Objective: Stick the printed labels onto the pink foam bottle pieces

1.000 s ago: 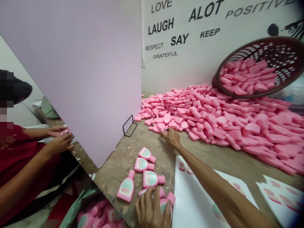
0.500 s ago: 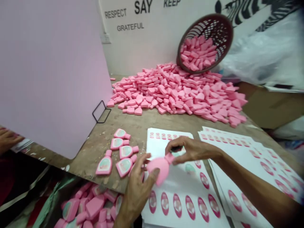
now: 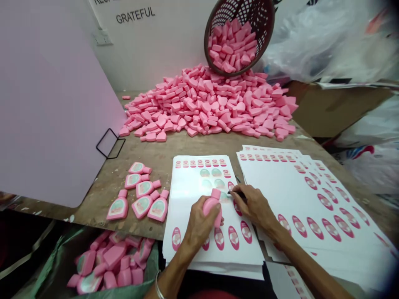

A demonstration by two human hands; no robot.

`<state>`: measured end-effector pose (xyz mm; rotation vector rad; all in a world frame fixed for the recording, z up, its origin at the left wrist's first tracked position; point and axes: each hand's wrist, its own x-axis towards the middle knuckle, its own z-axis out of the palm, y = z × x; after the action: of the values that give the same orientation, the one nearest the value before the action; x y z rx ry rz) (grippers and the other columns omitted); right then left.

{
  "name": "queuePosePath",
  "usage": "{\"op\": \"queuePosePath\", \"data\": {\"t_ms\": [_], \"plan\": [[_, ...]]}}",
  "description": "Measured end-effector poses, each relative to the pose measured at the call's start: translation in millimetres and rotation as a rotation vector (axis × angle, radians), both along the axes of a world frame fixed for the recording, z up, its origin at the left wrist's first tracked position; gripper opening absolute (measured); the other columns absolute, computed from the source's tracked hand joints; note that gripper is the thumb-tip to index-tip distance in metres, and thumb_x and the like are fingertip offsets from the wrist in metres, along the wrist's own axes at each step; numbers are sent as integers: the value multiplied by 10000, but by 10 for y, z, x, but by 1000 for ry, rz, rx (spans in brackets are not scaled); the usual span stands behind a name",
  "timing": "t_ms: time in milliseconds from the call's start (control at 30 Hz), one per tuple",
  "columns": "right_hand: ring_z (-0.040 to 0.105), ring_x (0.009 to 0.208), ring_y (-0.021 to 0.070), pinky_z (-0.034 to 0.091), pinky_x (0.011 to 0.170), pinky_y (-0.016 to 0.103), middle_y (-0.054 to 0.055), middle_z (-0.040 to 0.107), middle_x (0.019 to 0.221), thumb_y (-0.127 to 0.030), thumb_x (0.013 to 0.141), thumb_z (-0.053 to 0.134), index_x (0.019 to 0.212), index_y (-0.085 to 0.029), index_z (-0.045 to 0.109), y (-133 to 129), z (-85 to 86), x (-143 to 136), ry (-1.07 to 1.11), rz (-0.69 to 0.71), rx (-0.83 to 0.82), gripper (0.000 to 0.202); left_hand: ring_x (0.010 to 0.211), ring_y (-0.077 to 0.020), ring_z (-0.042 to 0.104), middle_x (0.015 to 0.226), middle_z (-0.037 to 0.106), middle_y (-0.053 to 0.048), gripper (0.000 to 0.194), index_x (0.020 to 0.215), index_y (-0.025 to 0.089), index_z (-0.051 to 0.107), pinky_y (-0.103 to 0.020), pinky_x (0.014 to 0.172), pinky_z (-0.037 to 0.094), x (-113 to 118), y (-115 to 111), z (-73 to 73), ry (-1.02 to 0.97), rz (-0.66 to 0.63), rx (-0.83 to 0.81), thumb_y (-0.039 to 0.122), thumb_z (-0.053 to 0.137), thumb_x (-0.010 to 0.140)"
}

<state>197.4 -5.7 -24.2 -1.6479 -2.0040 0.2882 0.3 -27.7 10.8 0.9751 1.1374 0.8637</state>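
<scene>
My left hand (image 3: 201, 220) is closed around a small pink bottle (image 3: 213, 203), its cap pointing up, above a stack of sticker sheets (image 3: 187, 199). Just to the right, my right hand (image 3: 252, 203) pinches a thin dark tool (image 3: 240, 195) whose tip meets the sheet beside the stickers; its exact kind is mostly hidden by the fingers. Pale green stickers (image 3: 216, 172) and pink oval stickers (image 3: 233, 237) remain on this sheet. Several pink bottles with labels (image 3: 144, 188) lie face up on the table left of the stack.
A big heap of pink bottles (image 3: 212, 104) spreads across the back, below a tipped brown basket (image 3: 208, 50). More sticker sheets (image 3: 268, 182) lie at right. A pale panel (image 3: 56, 104) with a black wire stand (image 3: 110, 144) blocks the left. Below the edge, a green bag (image 3: 56, 265) holds bottles.
My right hand has left the bottle's neck and moved to the sticker sheet. My left hand still holds the bottle, now more upright. The view has tilted down and shifted right.
</scene>
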Motion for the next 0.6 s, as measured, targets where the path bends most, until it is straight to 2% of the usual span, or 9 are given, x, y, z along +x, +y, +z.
{"op": "queuePosePath", "data": {"t_ms": [100, 200, 400, 600], "plan": [[588, 808, 201, 365, 715, 331, 55, 667, 865, -302, 900, 481, 875, -193, 586, -9, -52, -44, -117, 12, 140, 153, 619, -183, 659, 712, 614, -22, 378, 1022, 139, 536, -303, 606, 544, 153, 74, -73, -6, 17, 33, 432, 617, 796], [585, 786, 197, 341, 700, 325, 54, 662, 828, -283, 905, 483, 846, -189, 591, 14, -69, -50, -196, 20, 179, 155, 638, -190, 676, 747, 618, -31, 365, 1019, 145, 523, -299, 607, 545, 227, 114, -143, -9, 19, 38, 445, 586, 820], [589, 781, 183, 353, 704, 313, 36, 661, 818, -275, 881, 525, 834, -197, 596, 39, -129, 13, -119, 42, 145, 115, 647, -190, 691, 740, 605, -22, 344, 996, 159, 513, -265, 588, 528, 212, 131, -231, 36, 0, 75, 468, 545, 849], [589, 742, 173, 377, 694, 303, 14, 663, 802, -315, 833, 581, 803, -210, 576, 92, -177, 27, -11, 18, 60, 109, 664, -192, 697, 792, 629, -35, 365, 1032, 166, 524, -260, 592, 524, 200, 127, -254, 51, -6, 86, 481, 541, 848]]}}
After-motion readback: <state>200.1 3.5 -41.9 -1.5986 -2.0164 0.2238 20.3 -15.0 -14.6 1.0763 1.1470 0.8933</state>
